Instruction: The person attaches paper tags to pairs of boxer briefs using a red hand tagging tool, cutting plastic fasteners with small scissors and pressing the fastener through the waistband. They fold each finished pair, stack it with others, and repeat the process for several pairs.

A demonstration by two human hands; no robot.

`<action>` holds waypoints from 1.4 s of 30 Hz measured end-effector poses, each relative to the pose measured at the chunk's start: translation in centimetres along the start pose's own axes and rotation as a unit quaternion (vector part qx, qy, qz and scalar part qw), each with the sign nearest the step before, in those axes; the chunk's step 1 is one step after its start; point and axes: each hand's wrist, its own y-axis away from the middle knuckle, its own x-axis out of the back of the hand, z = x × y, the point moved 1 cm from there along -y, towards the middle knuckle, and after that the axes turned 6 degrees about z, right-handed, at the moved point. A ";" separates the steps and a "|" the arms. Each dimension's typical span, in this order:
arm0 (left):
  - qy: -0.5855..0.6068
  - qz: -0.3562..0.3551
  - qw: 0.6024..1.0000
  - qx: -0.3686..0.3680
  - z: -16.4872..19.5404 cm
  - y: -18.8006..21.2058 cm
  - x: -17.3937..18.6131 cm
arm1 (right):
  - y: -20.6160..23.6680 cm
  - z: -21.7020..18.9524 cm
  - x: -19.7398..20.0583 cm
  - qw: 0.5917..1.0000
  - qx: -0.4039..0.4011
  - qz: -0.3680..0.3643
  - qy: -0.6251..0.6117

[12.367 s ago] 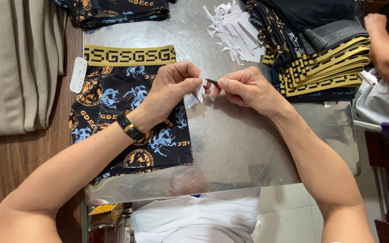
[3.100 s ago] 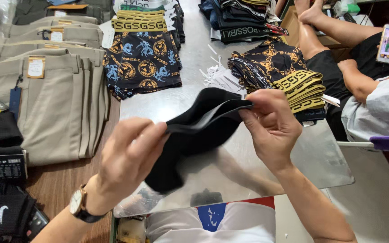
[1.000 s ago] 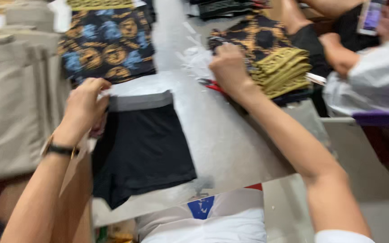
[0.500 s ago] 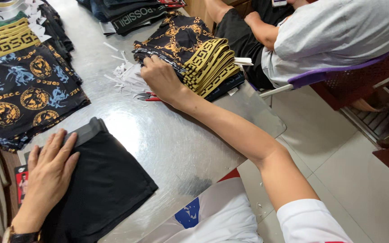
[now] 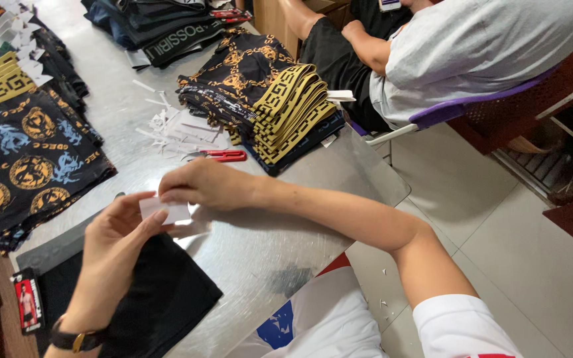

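My left hand (image 5: 117, 248) and my right hand (image 5: 203, 187) meet over the metal table (image 5: 247, 245), both pinching a small white paper tag (image 5: 164, 209). Under my left forearm lies a black pair of boxer shorts (image 5: 160, 298) with a grey waistband, flat on the table. A watch with a black strap sits on my left wrist. Red-handled scissors (image 5: 223, 156) lie just beyond my right hand, next to a scatter of white paper tags (image 5: 174, 126).
A stack of black-and-gold patterned shorts (image 5: 266, 99) stands behind the scissors. More patterned shorts (image 5: 24, 169) lie at the left, dark folded ones (image 5: 160, 26) at the back. Another person in a grey shirt (image 5: 459, 46) sits on a purple chair at the right.
My right hand has drawn back from the tag pile by the scissors, bringing a white tag. My left hand has lifted off the black shorts and joined it on the tag.
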 end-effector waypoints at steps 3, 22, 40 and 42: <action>0.004 0.018 1.000 0.018 -1.5 -1.5 -0.7 | 0.3 0.8 -0.7 0.994 -0.052 -0.021 -0.091; 0.013 0.102 0.994 -0.023 -4.2 -1.1 -0.5 | 1.7 2.4 -1.6 0.970 -0.102 0.023 -0.217; 0.042 0.091 0.995 -0.013 -4.5 -0.9 -0.3 | 1.8 3.7 -1.5 0.956 -0.088 0.078 -0.268; 0.024 0.074 0.996 -0.036 -4.5 -0.9 -0.5 | 1.8 3.8 -1.6 0.962 -0.089 0.084 -0.245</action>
